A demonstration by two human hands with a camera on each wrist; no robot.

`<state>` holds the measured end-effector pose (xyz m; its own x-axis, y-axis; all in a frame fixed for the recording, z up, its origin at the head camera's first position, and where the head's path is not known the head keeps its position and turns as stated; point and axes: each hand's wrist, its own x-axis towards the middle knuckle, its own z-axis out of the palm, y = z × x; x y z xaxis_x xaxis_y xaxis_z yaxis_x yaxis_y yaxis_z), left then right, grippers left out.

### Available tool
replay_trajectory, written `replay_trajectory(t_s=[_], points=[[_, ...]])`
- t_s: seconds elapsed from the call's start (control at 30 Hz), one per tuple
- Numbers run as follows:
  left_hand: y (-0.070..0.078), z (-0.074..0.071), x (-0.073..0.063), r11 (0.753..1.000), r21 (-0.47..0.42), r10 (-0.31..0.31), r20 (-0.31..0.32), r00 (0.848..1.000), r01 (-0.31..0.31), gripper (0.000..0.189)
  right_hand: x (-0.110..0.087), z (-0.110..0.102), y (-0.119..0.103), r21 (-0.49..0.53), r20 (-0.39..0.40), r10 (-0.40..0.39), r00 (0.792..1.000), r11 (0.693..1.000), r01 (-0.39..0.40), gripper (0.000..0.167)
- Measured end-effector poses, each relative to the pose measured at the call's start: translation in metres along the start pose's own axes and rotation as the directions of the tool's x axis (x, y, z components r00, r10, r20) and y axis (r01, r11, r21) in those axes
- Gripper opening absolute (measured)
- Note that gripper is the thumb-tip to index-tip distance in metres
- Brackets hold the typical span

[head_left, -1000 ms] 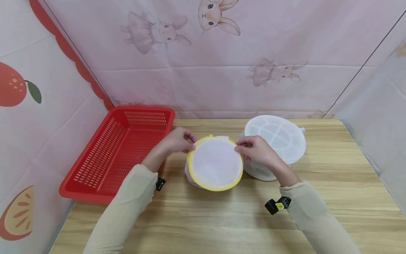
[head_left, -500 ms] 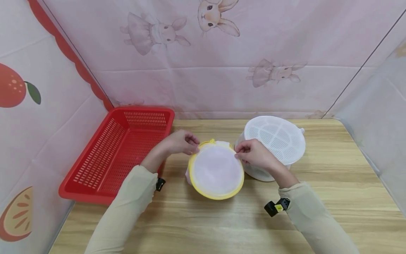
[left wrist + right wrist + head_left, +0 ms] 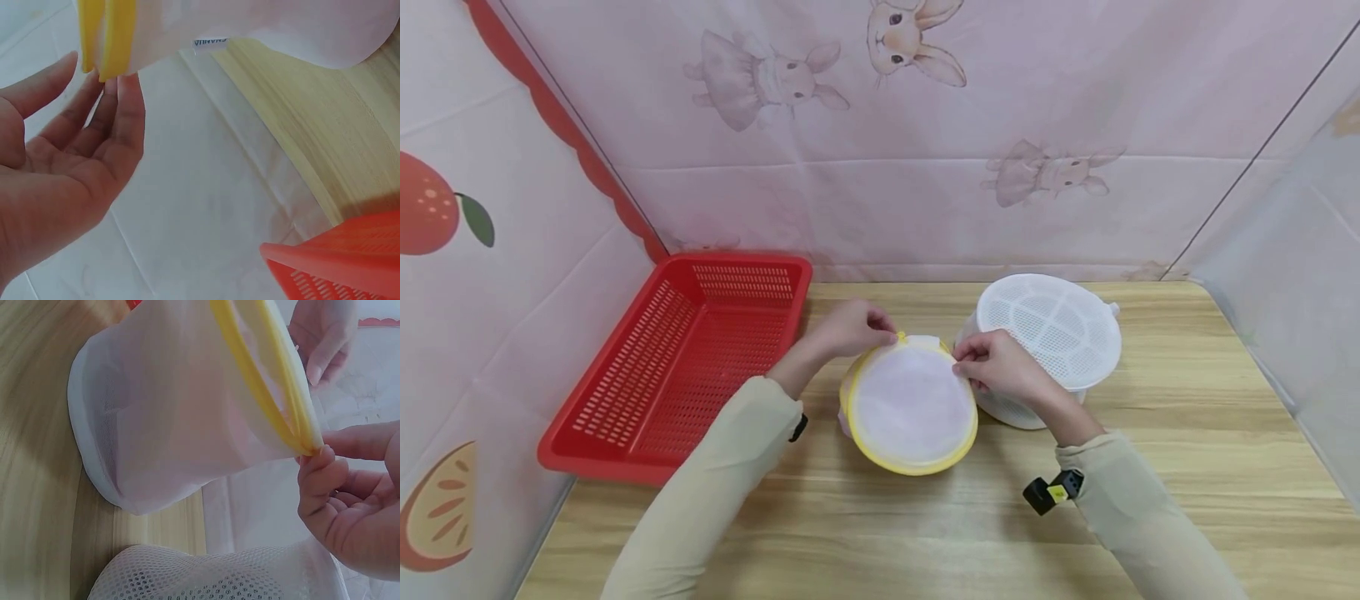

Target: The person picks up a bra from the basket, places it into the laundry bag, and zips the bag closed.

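Note:
A round white mesh laundry bag (image 3: 914, 406) with a yellow-trimmed lid stands on the table between both hands. In the right wrist view its two yellow bands (image 3: 275, 394) spread apart along one side and meet at the right hand. My right hand (image 3: 1000, 362) pinches this yellow rim between thumb and fingers. My left hand (image 3: 857, 327) reaches in from the back left, fingertips at the small yellow zipper pull (image 3: 902, 337). Seen from the left wrist, its thumb and fingers lie on either side of the yellow trim (image 3: 119, 37), the fingertips partly hidden behind it.
At the left is a red slotted plastic basket (image 3: 700, 375). Close behind the right hand, a white mesh cylinder (image 3: 1052, 321) leans with its round end up. The wooden table (image 3: 925, 533) meets a pink printed cloth wall (image 3: 895, 208) at the back.
The bag's lid has tipped and shifted toward the person. The left hand has left the rim's left side and moved right, to the zipper pull. The right hand keeps its pinch, slightly lower.

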<state>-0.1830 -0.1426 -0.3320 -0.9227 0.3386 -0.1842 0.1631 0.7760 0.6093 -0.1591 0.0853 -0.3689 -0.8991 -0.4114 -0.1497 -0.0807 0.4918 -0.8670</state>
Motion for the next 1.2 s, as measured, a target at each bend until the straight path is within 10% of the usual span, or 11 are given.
replay_trajectory(t_s=[0.57,1.2], points=[[0.008,0.009,0.002,0.998,0.018,-0.058,-0.010,0.998,0.058,0.040,-0.002,0.002,0.001,0.009,0.019,-0.043,0.999,0.999,0.043,0.008],[0.007,0.007,-0.001,0.999,0.011,-0.037,-0.009,0.999,0.037,0.022,0.011,0.002,-0.001,0.036,0.033,-0.079,0.996,0.996,0.078,0.015]])
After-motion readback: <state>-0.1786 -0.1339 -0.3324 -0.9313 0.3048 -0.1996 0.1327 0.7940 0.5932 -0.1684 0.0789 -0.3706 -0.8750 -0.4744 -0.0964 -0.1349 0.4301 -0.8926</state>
